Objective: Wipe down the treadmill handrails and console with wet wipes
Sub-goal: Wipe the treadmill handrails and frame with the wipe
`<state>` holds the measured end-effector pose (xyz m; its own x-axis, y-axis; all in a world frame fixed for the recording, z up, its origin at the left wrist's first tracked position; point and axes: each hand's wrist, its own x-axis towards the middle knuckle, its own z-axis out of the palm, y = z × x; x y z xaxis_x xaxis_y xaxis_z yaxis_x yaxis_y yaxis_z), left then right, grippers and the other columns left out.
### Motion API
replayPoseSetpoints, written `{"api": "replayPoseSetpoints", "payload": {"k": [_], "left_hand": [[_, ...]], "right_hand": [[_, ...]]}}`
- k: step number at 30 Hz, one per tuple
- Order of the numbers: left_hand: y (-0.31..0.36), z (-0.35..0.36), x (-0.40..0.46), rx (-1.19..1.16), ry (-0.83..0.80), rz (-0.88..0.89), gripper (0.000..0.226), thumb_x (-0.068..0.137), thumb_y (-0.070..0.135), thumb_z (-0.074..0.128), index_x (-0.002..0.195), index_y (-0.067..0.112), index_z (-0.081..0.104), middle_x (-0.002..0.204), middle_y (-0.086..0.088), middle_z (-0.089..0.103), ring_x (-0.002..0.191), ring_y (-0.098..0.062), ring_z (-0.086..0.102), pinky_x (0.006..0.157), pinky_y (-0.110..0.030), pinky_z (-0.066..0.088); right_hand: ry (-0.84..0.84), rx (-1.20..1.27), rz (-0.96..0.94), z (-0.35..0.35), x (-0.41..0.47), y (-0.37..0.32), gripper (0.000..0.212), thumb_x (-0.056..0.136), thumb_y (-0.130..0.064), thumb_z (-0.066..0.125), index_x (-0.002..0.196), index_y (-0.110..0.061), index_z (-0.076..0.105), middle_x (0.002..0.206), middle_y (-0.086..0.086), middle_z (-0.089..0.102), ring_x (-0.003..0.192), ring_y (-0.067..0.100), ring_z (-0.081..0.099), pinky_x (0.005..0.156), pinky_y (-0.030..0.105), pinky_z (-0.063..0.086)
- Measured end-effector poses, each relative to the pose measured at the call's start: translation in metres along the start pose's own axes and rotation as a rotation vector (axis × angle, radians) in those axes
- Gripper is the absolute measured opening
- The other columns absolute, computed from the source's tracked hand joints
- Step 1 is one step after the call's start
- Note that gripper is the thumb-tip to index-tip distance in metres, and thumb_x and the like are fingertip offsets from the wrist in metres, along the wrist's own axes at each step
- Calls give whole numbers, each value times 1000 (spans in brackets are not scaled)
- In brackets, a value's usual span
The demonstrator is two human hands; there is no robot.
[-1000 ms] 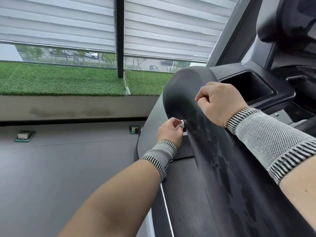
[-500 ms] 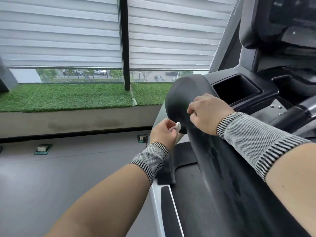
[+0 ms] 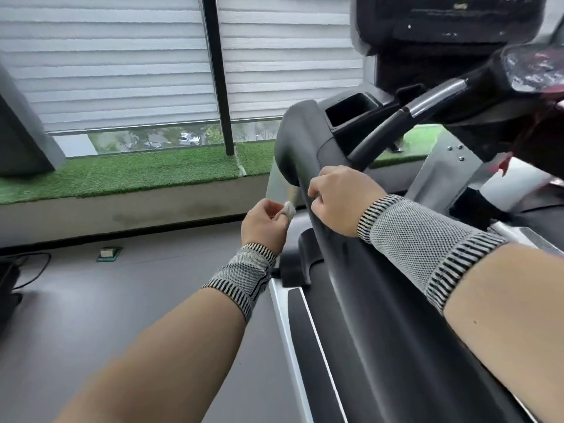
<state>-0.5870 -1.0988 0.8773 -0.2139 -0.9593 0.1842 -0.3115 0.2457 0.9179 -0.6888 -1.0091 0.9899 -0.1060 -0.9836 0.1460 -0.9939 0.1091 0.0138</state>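
Left hand (image 3: 265, 223) pinches a small white crumpled wet wipe (image 3: 288, 209) beside the broad black padded handrail (image 3: 351, 270); right hand (image 3: 341, 200) grips it; black console (image 3: 451, 22) at 1 o'clock looks unwiped

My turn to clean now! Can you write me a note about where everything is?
Left hand: pinches a small wadded wipe just left of the handrail, seemingly not touching it.
Right hand: fingers curled over the handrail's top; what they hold is hidden.
Done: cannot tell how much of the handrail has been wiped.
Left: likely the rest of this handrail, the other handrails, and the console up top.
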Motion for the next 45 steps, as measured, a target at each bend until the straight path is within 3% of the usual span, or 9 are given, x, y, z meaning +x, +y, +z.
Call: {"api": "replayPoseSetpoints", "payload": {"k": [12, 20, 27, 34, 40, 45], "left_hand": [[1, -34, -72, -38, 24, -3, 22, 86, 32, 67, 70, 26, 54, 67, 11, 60, 62, -4, 55, 68, -25, 49], [34, -41, -130, -53, 82, 41, 16, 87, 28, 66, 77, 19, 57, 69, 9, 59, 64, -7, 55, 69, -26, 49], [58, -53, -235, -6, 162, 56, 14, 88, 25, 65, 79, 16, 57, 68, 9, 56, 59, -3, 50, 55, -11, 41], [71, -70, -299, 21, 184, 68, 14, 85, 14, 65, 75, 18, 56, 65, 8, 55, 57, -3, 48, 51, -8, 38], [86, -80, -304, 31, 177, 117, 17, 85, 15, 64, 73, 22, 54, 68, 8, 57, 61, -6, 51, 61, -22, 44], [95, -80, -311, 22, 143, 145, 21, 84, 13, 63, 71, 27, 53, 71, 10, 58, 64, -6, 54, 68, -27, 50]], "right_hand": [[174, 157, 59, -14, -68, -25, 27, 92, -19, 45, 109, -12, 65, 113, 3, 59, 103, 20, 54, 91, 29, 43], [182, 172, 38, -34, -127, -38, 26, 93, -20, 45, 110, -14, 65, 111, 2, 59, 96, 19, 54, 83, 25, 40], [158, 278, -20, -35, -232, -55, 26, 93, -25, 47, 108, -14, 65, 107, 0, 59, 84, 13, 48, 78, 23, 38], [173, 320, 7, -42, -291, -65, 24, 92, -23, 48, 107, -15, 64, 107, 1, 59, 92, 17, 55, 79, 26, 42], [212, 276, 56, -45, -309, -64, 28, 92, -22, 47, 112, -12, 63, 116, 3, 56, 110, 19, 48, 94, 30, 43], [141, 320, 142, -47, -327, -52, 33, 92, -21, 47, 121, -12, 59, 125, 2, 51, 112, 18, 49, 92, 29, 43]]}}
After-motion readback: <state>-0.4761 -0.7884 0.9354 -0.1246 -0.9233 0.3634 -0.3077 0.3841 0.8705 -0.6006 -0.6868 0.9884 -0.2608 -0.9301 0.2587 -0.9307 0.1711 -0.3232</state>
